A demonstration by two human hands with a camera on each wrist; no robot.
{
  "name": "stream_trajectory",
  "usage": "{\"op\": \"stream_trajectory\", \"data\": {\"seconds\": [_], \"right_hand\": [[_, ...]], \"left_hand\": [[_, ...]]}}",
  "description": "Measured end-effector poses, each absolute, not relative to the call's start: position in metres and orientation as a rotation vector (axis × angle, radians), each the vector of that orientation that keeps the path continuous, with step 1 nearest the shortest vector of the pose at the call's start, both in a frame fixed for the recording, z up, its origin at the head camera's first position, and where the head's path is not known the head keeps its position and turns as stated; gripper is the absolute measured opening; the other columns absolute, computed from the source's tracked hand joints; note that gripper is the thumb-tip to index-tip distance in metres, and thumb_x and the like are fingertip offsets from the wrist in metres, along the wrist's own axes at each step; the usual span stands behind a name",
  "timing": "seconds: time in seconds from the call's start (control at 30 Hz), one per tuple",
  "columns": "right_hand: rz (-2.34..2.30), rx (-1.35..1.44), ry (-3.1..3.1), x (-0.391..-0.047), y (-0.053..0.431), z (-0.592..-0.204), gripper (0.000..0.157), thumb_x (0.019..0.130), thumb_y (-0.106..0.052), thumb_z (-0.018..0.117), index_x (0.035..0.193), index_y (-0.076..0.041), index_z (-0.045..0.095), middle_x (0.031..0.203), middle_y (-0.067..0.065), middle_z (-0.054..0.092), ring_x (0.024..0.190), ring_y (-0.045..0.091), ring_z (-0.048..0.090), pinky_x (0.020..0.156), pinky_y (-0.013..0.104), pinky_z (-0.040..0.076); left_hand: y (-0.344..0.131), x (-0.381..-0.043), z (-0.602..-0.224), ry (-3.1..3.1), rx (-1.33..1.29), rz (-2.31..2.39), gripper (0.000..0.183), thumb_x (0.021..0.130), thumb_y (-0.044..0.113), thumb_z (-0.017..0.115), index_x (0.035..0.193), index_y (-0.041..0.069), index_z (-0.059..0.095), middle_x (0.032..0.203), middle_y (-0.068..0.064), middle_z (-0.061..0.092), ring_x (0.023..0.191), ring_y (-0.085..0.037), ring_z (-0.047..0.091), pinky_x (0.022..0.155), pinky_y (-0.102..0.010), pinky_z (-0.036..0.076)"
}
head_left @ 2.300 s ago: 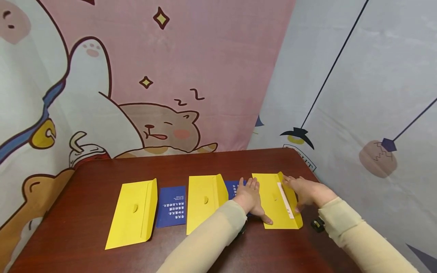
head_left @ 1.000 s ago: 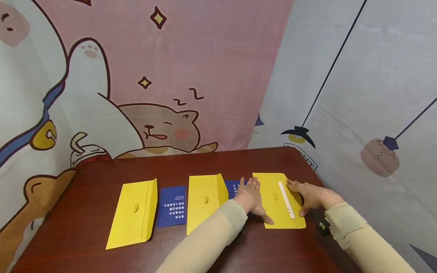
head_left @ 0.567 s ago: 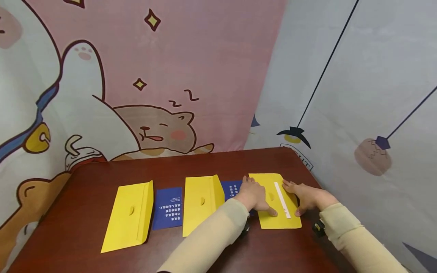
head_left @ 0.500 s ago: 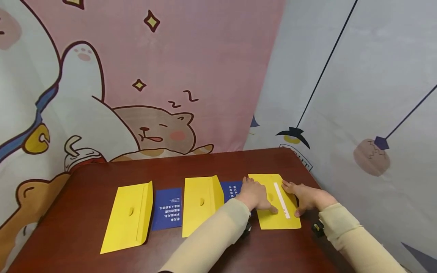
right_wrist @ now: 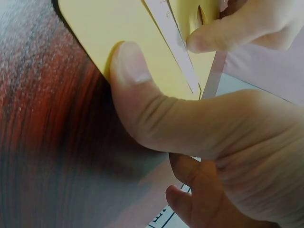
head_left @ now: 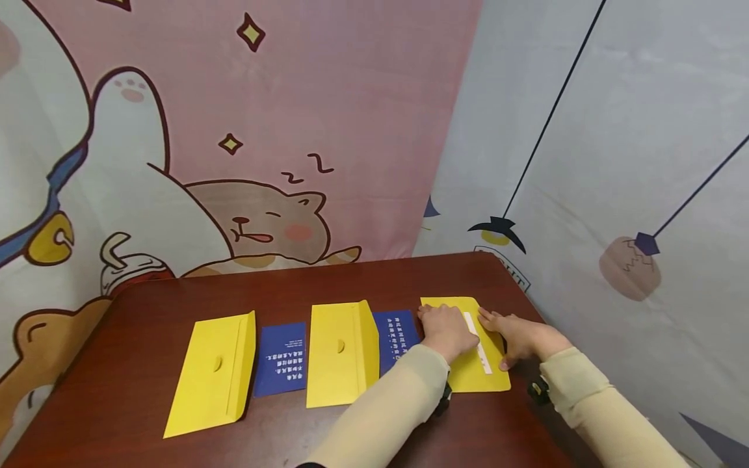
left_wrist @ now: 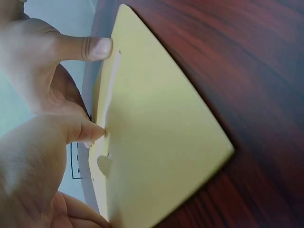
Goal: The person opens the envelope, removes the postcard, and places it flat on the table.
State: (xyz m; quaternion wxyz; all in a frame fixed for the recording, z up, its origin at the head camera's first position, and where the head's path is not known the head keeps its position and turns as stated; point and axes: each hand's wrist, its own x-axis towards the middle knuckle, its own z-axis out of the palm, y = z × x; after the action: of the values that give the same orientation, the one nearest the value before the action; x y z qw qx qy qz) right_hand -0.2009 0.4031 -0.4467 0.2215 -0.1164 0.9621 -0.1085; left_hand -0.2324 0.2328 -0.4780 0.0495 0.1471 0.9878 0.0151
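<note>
A yellow envelope [head_left: 480, 383] lies at the right of the table with its flap laid flat, a white strip [head_left: 484, 363] running along it. My left hand [head_left: 447, 331] lies over the envelope's left and middle part. In the left wrist view its thumb tip [left_wrist: 99, 132] touches down beside the strip. My right hand [head_left: 517, 335] is at the flap's right edge, thumb and fingers spread apart. Its thumb [right_wrist: 132, 66] presses on the yellow paper at the edge in the right wrist view. The left hand hides the envelope's half-round tab in the head view.
Two more yellow envelopes, one at the left [head_left: 207, 377] and one in the middle [head_left: 336, 364], have their flaps partly raised. Blue printed cards, one between them [head_left: 281, 357] and another [head_left: 394, 335] right of the middle one, lie on the brown table [head_left: 263, 435].
The right envelope's flap was raised earlier and now lies flat, baring the white strip. My left hand has slid right over the envelope toward the strip, uncovering more of the blue card.
</note>
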Motion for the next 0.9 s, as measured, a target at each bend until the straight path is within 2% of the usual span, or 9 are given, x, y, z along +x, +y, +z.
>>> {"op": "stream_trajectory", "data": {"seconds": [0.13, 0.23, 0.37, 0.63, 0.73, 0.9], "right_hand": [[-0.299, -0.319, 2.657, -0.201, 0.402, -0.446, 0.113, 0.069, -0.016, 0.097, 0.163, -0.002, 0.035, 0.164, 0.034, 0.03, 0.141, 0.07, 0.027, 0.108, 0.075, 0.034], [-0.301, -0.327, 2.659, -0.201, 0.403, -0.447, 0.113, 0.068, -0.016, 0.098, 0.162, -0.001, 0.036, 0.164, 0.033, 0.03, 0.141, 0.071, 0.027, 0.108, 0.075, 0.034], [-0.304, -0.352, 2.663, -0.202, 0.405, -0.449, 0.113, 0.068, -0.018, 0.098, 0.162, -0.001, 0.037, 0.164, 0.033, 0.031, 0.14, 0.071, 0.028, 0.109, 0.075, 0.034], [-0.299, -0.374, 2.657, -0.202, 0.406, -0.448, 0.115, 0.069, -0.017, 0.098, 0.163, 0.0, 0.034, 0.165, 0.034, 0.029, 0.14, 0.071, 0.028, 0.109, 0.073, 0.035], [-0.303, -0.368, 2.652, -0.202, 0.406, -0.449, 0.116, 0.069, -0.018, 0.098, 0.163, -0.001, 0.034, 0.165, 0.035, 0.028, 0.141, 0.07, 0.028, 0.109, 0.073, 0.036], [-0.311, -0.358, 2.649, -0.202, 0.407, -0.449, 0.116, 0.068, -0.016, 0.098, 0.164, -0.002, 0.033, 0.165, 0.034, 0.028, 0.143, 0.066, 0.03, 0.109, 0.07, 0.038]], "left_hand": [[0.24, -0.233, -0.478, 2.989, 0.416, 0.044, 0.065, 0.082, 0.076, 0.067, 0.118, 0.024, 0.08, 0.123, 0.001, 0.074, 0.119, -0.031, 0.066, 0.114, -0.057, 0.04], [0.244, -0.233, -0.479, 2.979, 0.404, 0.027, 0.067, 0.08, 0.078, 0.067, 0.12, 0.025, 0.08, 0.124, 0.002, 0.074, 0.114, -0.029, 0.068, 0.116, -0.059, 0.036], [0.249, -0.232, -0.478, 2.974, 0.364, 0.012, 0.069, 0.08, 0.078, 0.067, 0.122, 0.025, 0.079, 0.125, 0.0, 0.073, 0.111, -0.031, 0.07, 0.116, -0.06, 0.035], [0.254, -0.229, -0.476, 3.004, 0.336, -0.026, 0.069, 0.078, 0.079, 0.067, 0.116, 0.023, 0.082, 0.116, -0.003, 0.076, 0.099, -0.032, 0.074, 0.114, -0.063, 0.037], [0.255, -0.229, -0.477, 3.009, 0.356, -0.036, 0.067, 0.08, 0.079, 0.065, 0.112, 0.024, 0.083, 0.113, -0.001, 0.076, 0.101, -0.029, 0.073, 0.114, -0.065, 0.037], [0.259, -0.229, -0.478, 2.987, 0.336, -0.001, 0.065, 0.08, 0.079, 0.064, 0.112, 0.025, 0.083, 0.113, 0.0, 0.076, 0.113, -0.029, 0.071, 0.114, -0.068, 0.035]]}}
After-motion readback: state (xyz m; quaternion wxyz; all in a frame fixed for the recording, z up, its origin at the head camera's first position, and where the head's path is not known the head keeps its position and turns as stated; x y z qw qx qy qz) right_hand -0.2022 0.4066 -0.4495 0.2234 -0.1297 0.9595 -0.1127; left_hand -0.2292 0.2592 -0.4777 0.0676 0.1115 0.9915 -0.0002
